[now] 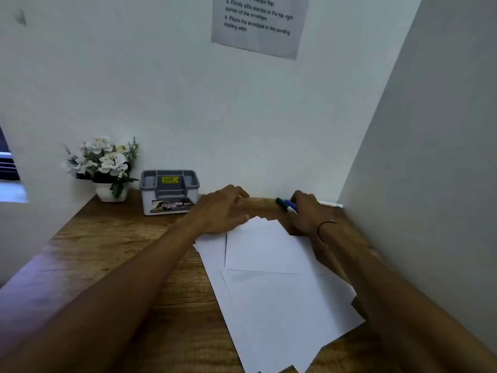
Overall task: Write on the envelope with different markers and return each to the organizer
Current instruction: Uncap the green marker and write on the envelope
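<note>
Far to your left, a white pot of white flowers point(103, 164) stands against the wall at the back corner of the wooden desk point(107, 246). Just beside it to the right sits the organizer point(169, 191), a white box with a grey compartmented top and a yellow sticker; from this angle you cannot see whether anything lies in its compartments. Next comes your left hand point(220, 210), stretched forward with fingers loosely extended and grasping nothing, its heel resting on the far left corner of the paper stack. The envelope point(265, 247) lies in the middle of the desk on top of several loose white sheets point(285, 313), tilted so its long edge runs away from you to the left; both forearms flank it, and nothing covers its face. Above it on the wall hangs a printed instruction sheet point(259, 22), cut off by the top edge. Further right, near the back wall, your right hand point(306, 211) is curled around two markers point(286, 205), one green-capped and one blue, their ends poking out to the left of your fingers. A thin dark band circles that wrist. Just beyond the hand, a white marker-like stick point(329, 203) lies along the wall's foot, near the side panel point(430, 157) that closes off the desk on your right.
</note>
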